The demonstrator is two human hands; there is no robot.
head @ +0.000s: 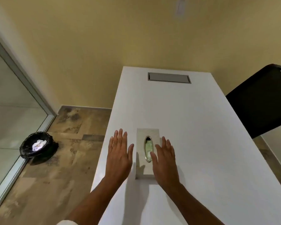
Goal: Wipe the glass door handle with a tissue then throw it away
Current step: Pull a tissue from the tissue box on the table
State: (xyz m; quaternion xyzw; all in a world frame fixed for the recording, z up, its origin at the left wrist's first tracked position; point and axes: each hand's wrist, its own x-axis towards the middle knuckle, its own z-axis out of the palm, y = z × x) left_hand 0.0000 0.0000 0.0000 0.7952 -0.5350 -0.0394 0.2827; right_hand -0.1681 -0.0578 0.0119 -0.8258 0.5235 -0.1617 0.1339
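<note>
White laminate covers the long table (pixel 177 111), and on its near half stands a pale tissue box (pixel 147 153) with an oval metal-rimmed slot (pixel 148 148) on top. Both hands are spread flat, palms down and fingers extended, holding nothing. The left hand (pixel 119 155) lies at nine o'clock from the box, just beside its left wall, with a ring on one finger; whether the palm touches the tabletop cannot be told. The right hand (pixel 165 159) reaches over the box's right edge at three o'clock, its thumb lying across the lower part of the slot. Both bare forearms run back toward six o'clock, and a bit of white sleeve (pixel 66 222) shows at the bottom edge.

No tissue stands out of the slot; only a pale greenish sheen shows inside it. At twelve o'clock on the table a grey rectangular cover plate (pixel 169 77) sits flush near the far end. A black chair (pixel 263 101) stands at two o'clock against the table's right side. At nine o'clock, on the mottled brown tile floor (pixel 63 159), a black-lined wastebasket (pixel 36 145) holds crumpled white tissue (pixel 38 144) and stands beside the metal-framed glass panel (pixel 10 111). Its handle is out of view. Yellow walls (pixel 88 46) close the room.
</note>
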